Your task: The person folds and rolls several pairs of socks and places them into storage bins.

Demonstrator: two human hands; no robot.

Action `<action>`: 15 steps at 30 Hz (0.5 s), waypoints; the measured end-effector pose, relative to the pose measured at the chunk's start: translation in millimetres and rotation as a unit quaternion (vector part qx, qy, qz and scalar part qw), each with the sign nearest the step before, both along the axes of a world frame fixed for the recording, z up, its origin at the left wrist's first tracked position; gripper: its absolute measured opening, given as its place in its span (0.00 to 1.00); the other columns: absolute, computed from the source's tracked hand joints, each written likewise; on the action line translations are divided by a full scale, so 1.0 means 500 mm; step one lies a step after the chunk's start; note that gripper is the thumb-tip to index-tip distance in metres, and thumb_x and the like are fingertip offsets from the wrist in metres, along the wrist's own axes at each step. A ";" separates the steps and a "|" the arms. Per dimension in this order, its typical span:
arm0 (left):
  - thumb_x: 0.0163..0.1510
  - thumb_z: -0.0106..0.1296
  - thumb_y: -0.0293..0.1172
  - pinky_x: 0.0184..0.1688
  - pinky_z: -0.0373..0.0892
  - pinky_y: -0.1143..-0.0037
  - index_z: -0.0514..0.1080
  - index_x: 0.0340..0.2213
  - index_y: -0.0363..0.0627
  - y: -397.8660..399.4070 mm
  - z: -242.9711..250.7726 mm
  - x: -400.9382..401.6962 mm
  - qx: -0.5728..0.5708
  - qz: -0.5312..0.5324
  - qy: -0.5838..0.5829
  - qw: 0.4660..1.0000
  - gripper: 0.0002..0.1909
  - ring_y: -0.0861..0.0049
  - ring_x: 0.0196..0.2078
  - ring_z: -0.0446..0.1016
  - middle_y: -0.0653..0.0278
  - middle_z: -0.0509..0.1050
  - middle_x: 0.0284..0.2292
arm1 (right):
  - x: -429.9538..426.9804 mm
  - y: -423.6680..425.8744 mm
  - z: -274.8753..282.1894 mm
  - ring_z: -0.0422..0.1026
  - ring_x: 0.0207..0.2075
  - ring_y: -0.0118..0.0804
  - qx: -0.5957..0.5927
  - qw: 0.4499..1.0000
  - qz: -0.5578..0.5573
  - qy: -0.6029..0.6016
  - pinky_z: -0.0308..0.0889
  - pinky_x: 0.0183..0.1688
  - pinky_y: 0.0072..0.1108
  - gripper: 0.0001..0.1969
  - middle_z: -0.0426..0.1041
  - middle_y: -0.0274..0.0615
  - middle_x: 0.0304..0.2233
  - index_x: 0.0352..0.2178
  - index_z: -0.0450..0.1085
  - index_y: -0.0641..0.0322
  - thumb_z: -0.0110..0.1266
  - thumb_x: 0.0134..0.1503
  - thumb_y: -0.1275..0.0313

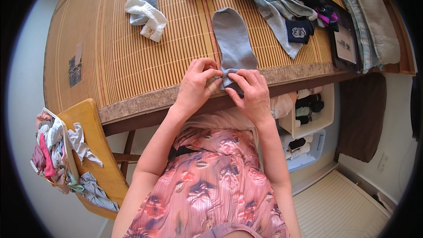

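A grey sock (232,36) lies flat on the bamboo mat (142,69), its toe pointing away from me. Its cuff end is bunched near the mat's brown fabric border. My left hand (197,84) pinches the left side of the bunched cuff between thumb and fingers. On the other side, my right hand (252,92) grips the cuff, with the index finger on top and the thumb below. Part of the cuff is hidden by my fingers. Whether one sock or a stacked pair lies here, I cannot tell.
A white sock (148,18) overlaps grey ones at the back. Loose socks (284,3) are heaped back right, beside a dark framed tray (345,44). A heaped clothes basket (49,148) stands on a wooden chair (96,145). Plastic bins (325,119) hold rolled socks below the table edge.
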State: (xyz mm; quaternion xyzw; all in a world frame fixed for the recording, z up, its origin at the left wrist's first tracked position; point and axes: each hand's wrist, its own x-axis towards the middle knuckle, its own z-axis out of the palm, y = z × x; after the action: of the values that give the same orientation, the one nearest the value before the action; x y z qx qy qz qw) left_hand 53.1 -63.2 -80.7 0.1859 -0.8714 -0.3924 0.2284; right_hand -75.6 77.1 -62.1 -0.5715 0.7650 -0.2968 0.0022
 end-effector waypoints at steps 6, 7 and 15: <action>0.48 0.56 0.20 0.47 0.67 0.70 0.75 0.34 0.37 0.009 -0.004 -0.011 0.039 -0.008 0.014 0.999 0.08 0.64 0.44 0.70 0.59 0.71 0.37 | -0.022 0.008 0.007 0.69 0.43 0.40 0.020 0.999 0.035 -0.015 0.63 0.46 0.31 0.16 0.70 0.37 0.38 0.40 0.71 0.60 0.58 0.46 0.76; 0.48 0.56 0.20 0.46 0.68 0.70 0.75 0.34 0.36 0.009 -0.005 -0.012 0.022 -0.009 0.003 1.000 0.09 0.64 0.44 0.70 0.59 0.71 0.38 | -0.024 0.009 0.013 0.69 0.43 0.40 0.021 0.999 0.039 0.001 0.64 0.47 0.31 0.16 0.70 0.37 0.38 0.39 0.71 0.60 0.58 0.46 0.77; 0.43 0.59 0.22 0.47 0.68 0.69 0.75 0.35 0.38 0.005 -0.002 -0.003 -0.005 -0.030 -0.015 0.999 0.13 0.64 0.45 0.69 0.60 0.71 0.38 | -0.030 0.010 -0.003 0.69 0.43 0.41 0.020 0.997 0.026 0.065 0.66 0.45 0.29 0.14 0.70 0.39 0.38 0.38 0.72 0.62 0.52 0.47 0.78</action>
State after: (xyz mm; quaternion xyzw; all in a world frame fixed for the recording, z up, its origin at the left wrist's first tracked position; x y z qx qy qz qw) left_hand 51.8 -60.8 -81.9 0.1647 -0.8816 -0.3921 0.2045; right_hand -90.7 82.2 -63.5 -0.6089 0.7545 -0.2435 -0.0279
